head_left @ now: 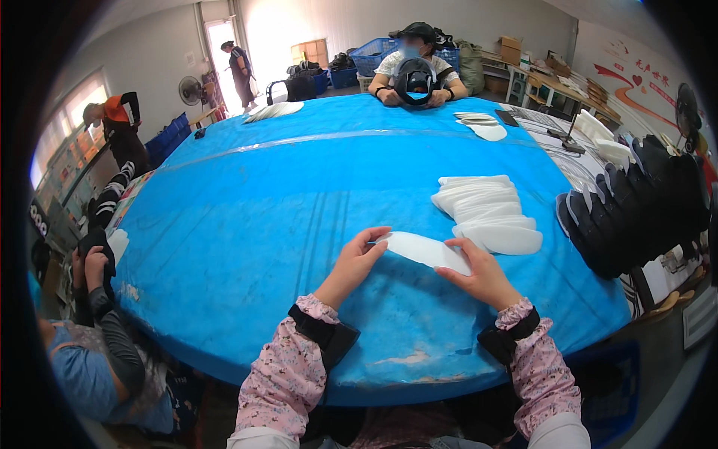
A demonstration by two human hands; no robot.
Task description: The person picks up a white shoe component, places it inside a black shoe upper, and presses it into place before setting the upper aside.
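Between my hands, over the blue-covered table (247, 202), a white insole (425, 251) is held lengthwise. My left hand (354, 263) pinches its left end between thumb and fingers. At the other end, my right hand (483, 277) grips the insole with the thumb on the near edge and the fingers on the far side. Just beyond my right hand, a fanned stack of white insoles (479, 202) lies on the table. Both forearms wear pink flowered sleeves with black wrist straps.
Black shoe-like pieces (636, 202) stand in a row at the right edge. Smaller insole piles lie at the far left (275, 111) and far right (485, 129). A person (419, 67) sits opposite with a dark item; another person's hands (91, 266) work at the left edge.
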